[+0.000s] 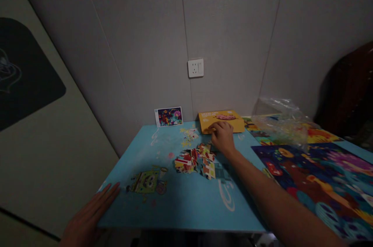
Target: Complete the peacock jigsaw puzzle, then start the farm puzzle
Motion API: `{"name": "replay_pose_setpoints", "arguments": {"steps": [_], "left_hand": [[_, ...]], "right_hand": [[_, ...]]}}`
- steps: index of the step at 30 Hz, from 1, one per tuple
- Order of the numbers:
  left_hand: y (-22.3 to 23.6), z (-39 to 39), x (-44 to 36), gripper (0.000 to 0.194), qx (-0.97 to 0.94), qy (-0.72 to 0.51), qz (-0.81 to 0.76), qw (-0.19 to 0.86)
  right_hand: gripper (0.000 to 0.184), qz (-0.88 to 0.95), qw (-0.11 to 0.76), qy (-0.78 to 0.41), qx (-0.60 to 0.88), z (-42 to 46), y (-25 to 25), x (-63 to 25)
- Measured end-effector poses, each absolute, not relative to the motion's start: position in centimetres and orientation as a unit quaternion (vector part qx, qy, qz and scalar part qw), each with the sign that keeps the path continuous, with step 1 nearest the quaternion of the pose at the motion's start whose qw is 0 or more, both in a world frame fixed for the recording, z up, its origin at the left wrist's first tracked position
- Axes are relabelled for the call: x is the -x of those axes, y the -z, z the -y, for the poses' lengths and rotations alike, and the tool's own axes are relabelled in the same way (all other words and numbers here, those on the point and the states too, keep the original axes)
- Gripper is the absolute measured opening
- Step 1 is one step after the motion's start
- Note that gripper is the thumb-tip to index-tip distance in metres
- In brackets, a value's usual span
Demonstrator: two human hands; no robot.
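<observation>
We lay our left hand (93, 210) flat and holding nothing, fingers stretched out, over the left edge of the blue tabletop (189, 204), while our right hand (223, 135) touches the front of the yellow puzzle box (227, 117), its fingers curled so that we cannot tell whether they grip it. The heap of jigsaw pieces (192, 160) lies mid-tabletop, just left of our right forearm, and a small picture card (169, 117) leans upright against the wall (145, 64) behind.
</observation>
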State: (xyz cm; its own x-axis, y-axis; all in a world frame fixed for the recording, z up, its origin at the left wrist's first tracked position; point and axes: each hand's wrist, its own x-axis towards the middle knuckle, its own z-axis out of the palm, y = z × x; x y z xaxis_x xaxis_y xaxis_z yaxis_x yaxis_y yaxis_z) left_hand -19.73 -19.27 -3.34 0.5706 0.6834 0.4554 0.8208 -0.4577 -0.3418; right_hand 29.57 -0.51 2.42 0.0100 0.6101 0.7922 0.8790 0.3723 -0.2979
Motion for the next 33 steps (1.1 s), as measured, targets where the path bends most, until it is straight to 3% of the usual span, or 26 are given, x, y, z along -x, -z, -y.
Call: {"name": "replay_pose_setpoints", "arguments": {"steps": [8, 16, 20, 25, 29, 33], "left_hand": [[4.6, 19.4, 19.1, 0.081, 0.811, 0.200, 0.485, 0.261], [4.9, 21.3, 15.1, 0.061, 0.788, 0.140, 0.550, 0.238], [6.7, 22.8, 11.6, 0.065, 0.752, 0.154, 0.588, 0.254], [9.4, 22.1, 9.8, 0.049, 0.640, 0.230, 0.684, 0.264], [10.9, 21.0, 10.1, 0.034, 0.608, 0.314, 0.663, 0.304], [11.3, 20.8, 10.2, 0.030, 0.606, 0.357, 0.650, 0.287]], "right_hand": [[0.020, 0.740, 0.456, 0.122, 0.480, 0.6, -2.2, -28.1], [0.019, 0.745, 0.462, 0.094, 0.471, 0.6, -1.8, -27.8], [0.020, 0.744, 0.463, 0.084, 0.474, 0.6, -1.6, -27.7], [0.019, 0.745, 0.461, 0.078, 0.475, 0.4, -1.5, -27.5], [0.020, 0.744, 0.466, 0.064, 0.474, 0.3, -1.3, -27.5], [0.020, 0.741, 0.461, 0.061, 0.484, 0.4, -1.1, -27.6]]}}
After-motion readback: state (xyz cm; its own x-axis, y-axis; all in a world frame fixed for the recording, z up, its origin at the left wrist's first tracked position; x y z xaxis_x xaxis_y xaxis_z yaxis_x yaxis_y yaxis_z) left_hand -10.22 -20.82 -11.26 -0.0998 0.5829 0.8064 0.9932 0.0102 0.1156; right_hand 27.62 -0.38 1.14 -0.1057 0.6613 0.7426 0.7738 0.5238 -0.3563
